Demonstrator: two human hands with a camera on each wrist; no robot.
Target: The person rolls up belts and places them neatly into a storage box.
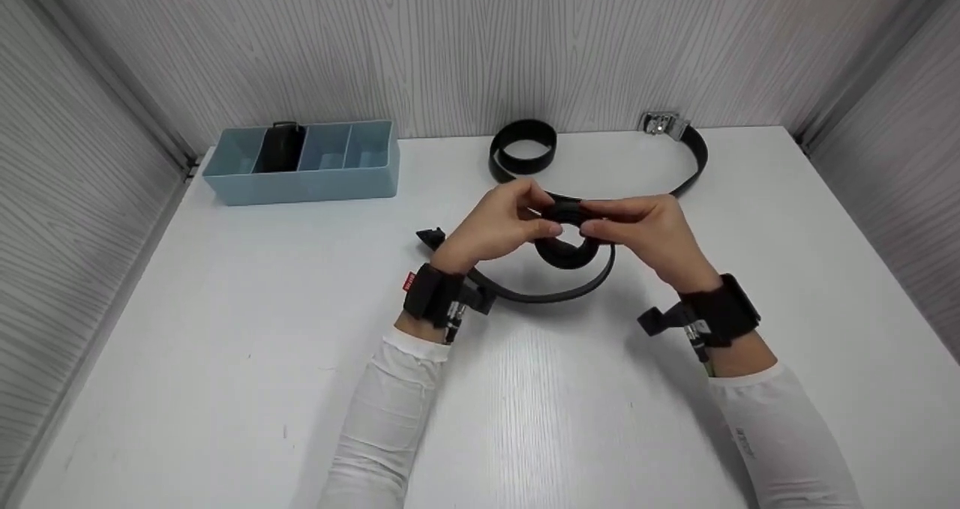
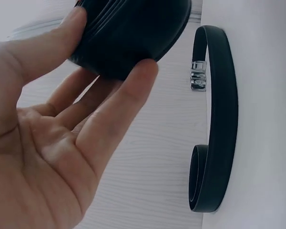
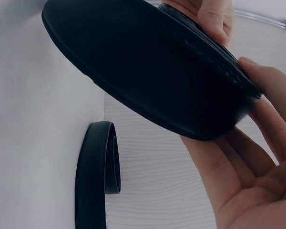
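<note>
A black belt [image 1: 566,258] is rolled into a coil between my two hands, over the middle of the table. My left hand [image 1: 495,224] pinches the coil's left side with thumb and fingers. From the other side my right hand [image 1: 649,230] grips it the same way. The belt's loose part curves round to the left, under my left wrist, and finishes in a dark end piece [image 1: 431,238]. Several stacked layers show along the coil's edge in the right wrist view. Behind my hands lies a second black belt [image 2: 222,109], partly coiled, with a silver buckle [image 1: 660,124].
A light blue tray [image 1: 300,189] with compartments stands at the back left of the white table [image 1: 225,306]. One compartment holds a rolled black item [image 1: 282,149]. A grey wood-grain wall [image 1: 450,52] rises behind the table, with panels on both sides.
</note>
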